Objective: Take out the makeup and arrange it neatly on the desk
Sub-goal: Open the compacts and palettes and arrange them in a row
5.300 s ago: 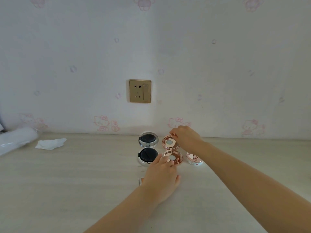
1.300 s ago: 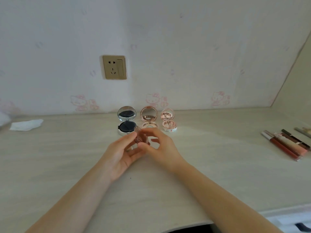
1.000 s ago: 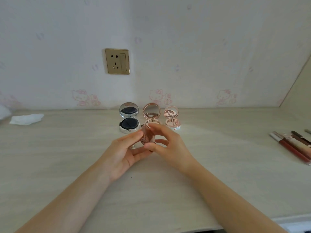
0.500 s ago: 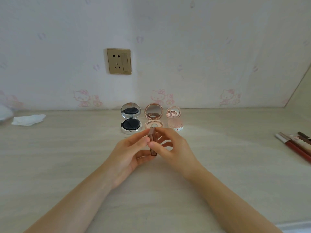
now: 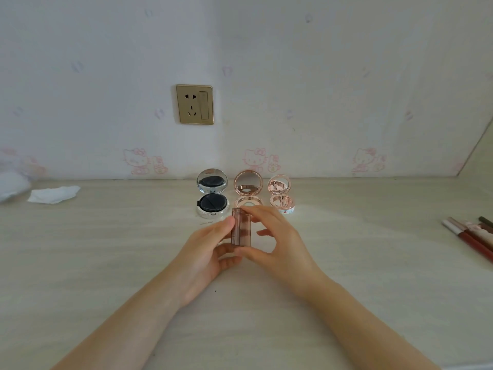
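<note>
Presently the left hand (image 5: pixel 206 252) and right hand (image 5: pixel 277 243) both pinch a brown case (image 5: pixel 241 229), held upright above the counter (image 5: pixel 106 263), just in front of the middle compact (image 5: pixel 248 189). Advice: lower it squarely in line with that compact, fingers clear of the open lids.

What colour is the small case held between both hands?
Translucent brownish rose, seen in the head view: the case.
</note>
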